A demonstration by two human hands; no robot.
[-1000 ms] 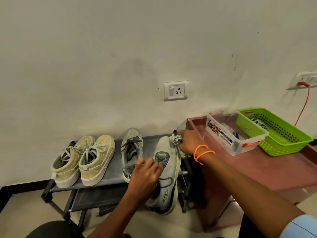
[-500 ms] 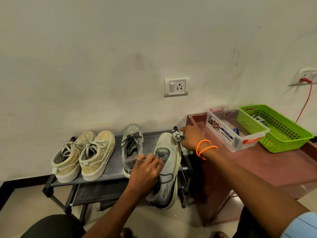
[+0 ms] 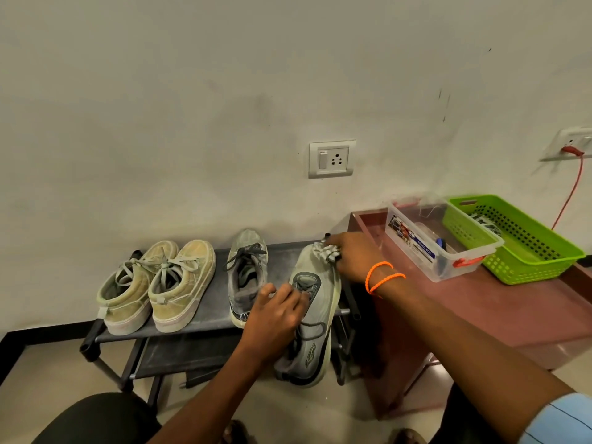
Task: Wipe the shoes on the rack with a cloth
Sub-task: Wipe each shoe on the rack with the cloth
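A dark shoe rack (image 3: 211, 320) stands against the wall. On its right end a grey sneaker (image 3: 317, 318) lies tipped on its side, sole facing right, heel hanging over the rack's front edge. My left hand (image 3: 275, 315) grips this sneaker around its middle. My right hand (image 3: 350, 256) holds a bunched grey-white cloth (image 3: 325, 251) against the sneaker's toe. Its partner, another grey sneaker (image 3: 246, 277), stands upright to the left. A pair of beige sneakers (image 3: 157, 286) sits at the rack's left end.
A reddish-brown table (image 3: 480, 315) adjoins the rack on the right, carrying a clear plastic box (image 3: 432, 243) and a green basket (image 3: 515, 241). A wall socket (image 3: 331, 159) sits above the rack. A red cable (image 3: 570, 190) hangs from another socket at the far right.
My right hand with the cloth has shifted slightly along the toe of the tipped sneaker. My left hand keeps its grip on the shoe. The camera has shifted a little.
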